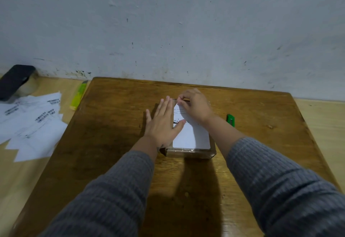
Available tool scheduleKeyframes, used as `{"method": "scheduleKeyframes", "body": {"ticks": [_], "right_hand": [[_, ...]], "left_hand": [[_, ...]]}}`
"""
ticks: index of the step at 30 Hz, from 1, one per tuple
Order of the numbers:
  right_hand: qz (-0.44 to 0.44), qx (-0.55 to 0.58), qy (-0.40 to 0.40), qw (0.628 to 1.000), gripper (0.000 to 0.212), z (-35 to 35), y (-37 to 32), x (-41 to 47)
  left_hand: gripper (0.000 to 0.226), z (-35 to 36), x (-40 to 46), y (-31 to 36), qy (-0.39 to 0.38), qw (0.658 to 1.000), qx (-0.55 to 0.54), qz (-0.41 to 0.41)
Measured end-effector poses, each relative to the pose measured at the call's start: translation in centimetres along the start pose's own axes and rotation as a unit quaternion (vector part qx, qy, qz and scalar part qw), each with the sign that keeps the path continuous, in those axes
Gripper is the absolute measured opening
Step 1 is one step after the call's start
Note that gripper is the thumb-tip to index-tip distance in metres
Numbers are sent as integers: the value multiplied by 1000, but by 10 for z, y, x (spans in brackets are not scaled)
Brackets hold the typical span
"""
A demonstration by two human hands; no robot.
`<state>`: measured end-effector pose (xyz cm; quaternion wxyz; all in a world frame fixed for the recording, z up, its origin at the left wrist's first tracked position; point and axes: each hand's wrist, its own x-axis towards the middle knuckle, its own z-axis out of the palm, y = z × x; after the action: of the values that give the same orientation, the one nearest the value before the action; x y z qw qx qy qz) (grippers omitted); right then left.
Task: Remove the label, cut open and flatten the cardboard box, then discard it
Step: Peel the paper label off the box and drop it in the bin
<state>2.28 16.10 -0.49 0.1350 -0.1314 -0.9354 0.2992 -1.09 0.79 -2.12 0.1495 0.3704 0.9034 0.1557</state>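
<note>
A small cardboard box (190, 152) sits near the middle of a dark wooden table (112, 124), its top covered by a white label (192, 135) whose small print and black barcode are too blurred to read. The left hand (162, 122) lies flat with fingers spread on the box's left side. The right hand (194, 106) pinches the label's far corner. A green cutter (231, 120) lies just right of the box; barcoded white labels (31, 122) lie scattered off to the left.
</note>
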Motion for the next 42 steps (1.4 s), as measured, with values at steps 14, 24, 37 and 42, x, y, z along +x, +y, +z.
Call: {"method": "scheduleKeyframes", "body": {"ticks": [14,24,37,42], "right_hand": [[99,100,-1,990,9,-19,-6,-2],[119,48,-27,991,10,-32,-12,-3],[79,-57,-67,993,20,-36,-13,-21],[40,-100,-105,989,22,-45,-9,-19]], "left_hand": [[80,0,-3,7,46,999,-5,25],[89,5,-6,13,9,998,63,19],[90,13,-4,18,34,999,0,-2],[91,13,-4,18,38,999,7,-6]]}}
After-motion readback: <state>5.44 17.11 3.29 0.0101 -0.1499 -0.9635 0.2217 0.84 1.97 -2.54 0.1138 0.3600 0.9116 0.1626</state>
